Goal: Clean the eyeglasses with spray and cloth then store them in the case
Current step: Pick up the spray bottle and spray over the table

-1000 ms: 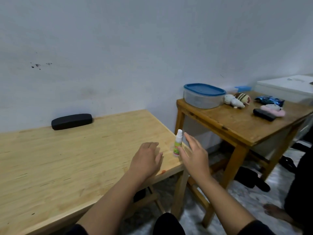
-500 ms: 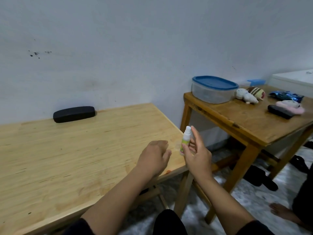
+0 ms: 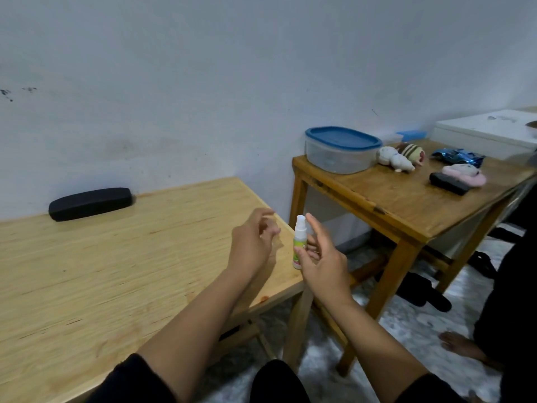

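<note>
Head view is giving us the pale wooden worktop stretching across the left, its right edge and near corner lying just under our hands, with most of its surface lying bare. Beyond a narrow gap of floor, a darker second worktop is standing to the right, carrying a blue-lidded container at its back corner, soft toys and a few small dark things. Against the wall, at the far edge of the pale worktop, the black glasses case is lying shut, well apart from us. We are raising our left hand above the worktop's right edge, its fingers loosely curled and gripping nothing. We are holding the spray bottle upright in our right hand, just past the worktop's corner, thumb and fingers pinching its green-labelled body while the forefinger is reaching up beside the white nozzle. The eyeglasses and cloth are not showing.
</note>
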`<state>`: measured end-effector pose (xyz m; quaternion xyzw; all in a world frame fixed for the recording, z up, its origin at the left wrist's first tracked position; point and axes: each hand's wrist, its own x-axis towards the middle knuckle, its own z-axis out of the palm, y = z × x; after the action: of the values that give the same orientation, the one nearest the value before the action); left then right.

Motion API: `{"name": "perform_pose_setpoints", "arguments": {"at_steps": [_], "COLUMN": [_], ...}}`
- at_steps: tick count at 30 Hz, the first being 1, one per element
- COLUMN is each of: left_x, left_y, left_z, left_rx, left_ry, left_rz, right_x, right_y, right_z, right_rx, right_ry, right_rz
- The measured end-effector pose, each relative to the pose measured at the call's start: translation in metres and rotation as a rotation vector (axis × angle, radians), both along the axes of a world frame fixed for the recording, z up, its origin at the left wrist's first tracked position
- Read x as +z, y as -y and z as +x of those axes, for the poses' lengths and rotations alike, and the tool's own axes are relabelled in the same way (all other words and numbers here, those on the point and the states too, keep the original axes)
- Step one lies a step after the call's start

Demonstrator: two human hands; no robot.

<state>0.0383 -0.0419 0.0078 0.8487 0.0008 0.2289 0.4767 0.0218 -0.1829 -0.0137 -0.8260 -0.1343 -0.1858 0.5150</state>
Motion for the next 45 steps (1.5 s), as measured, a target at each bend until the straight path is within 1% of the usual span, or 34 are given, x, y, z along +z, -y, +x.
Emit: {"name": "perform_pose_setpoints", "arguments": {"at_steps": [3,6,9,12,18,20,23,25,29,38,42,45], "left_x": [0.026,0.039,0.041,0.035,0.017,0.005,-0.018,-0.029,-0.033,-0.034,-0.033,-0.028], "left_y": [-0.009,-0.01,-0.009,-0.008,-0.011,-0.017,-0.028,-0.033,-0.035,-0.034,-0.034,-0.046], "left_z": [0.001,-0.003,-0.007,-0.008,-0.01,-0.01,-0.012,-0.013,-0.013,-0.014,-0.017,-0.018], "left_rx": [-0.028,-0.112,-0.169,-0.198,-0.22,-0.187,-0.073,-0.065,-0.078,-0.06,-0.051,0.022], "left_ry": [0.08,0.101,0.109,0.079,0.013,-0.041,-0.176,-0.224,-0.272,-0.267,-0.276,-0.235], "left_rz": [-0.121,-0.109,-0.028,0.073,0.171,0.253,0.43,0.52,0.583,0.61,0.582,0.536], "right_x": [0.0,0.004,0.007,0.009,0.006,0.004,0.003,0.002,0.0,0.001,0.003,0.01], "right_y": [-0.006,-0.014,-0.018,-0.019,-0.016,-0.016,-0.016,-0.016,-0.017,-0.028,-0.031,-0.044], "right_z": [0.002,0.004,0.004,0.003,0.006,0.008,0.01,0.01,0.009,0.005,0.004,0.004], "right_rx": [0.042,0.062,0.081,0.092,0.142,0.139,0.135,0.131,0.12,0.038,0.085,0.119], "right_ry": [-0.031,-0.042,-0.031,-0.015,-0.004,0.001,0.007,0.021,0.009,0.011,-0.046,-0.051], "right_rz": [-0.008,-0.019,-0.015,-0.032,-0.058,-0.055,-0.088,-0.113,-0.136,-0.082,-0.08,-0.092]}}
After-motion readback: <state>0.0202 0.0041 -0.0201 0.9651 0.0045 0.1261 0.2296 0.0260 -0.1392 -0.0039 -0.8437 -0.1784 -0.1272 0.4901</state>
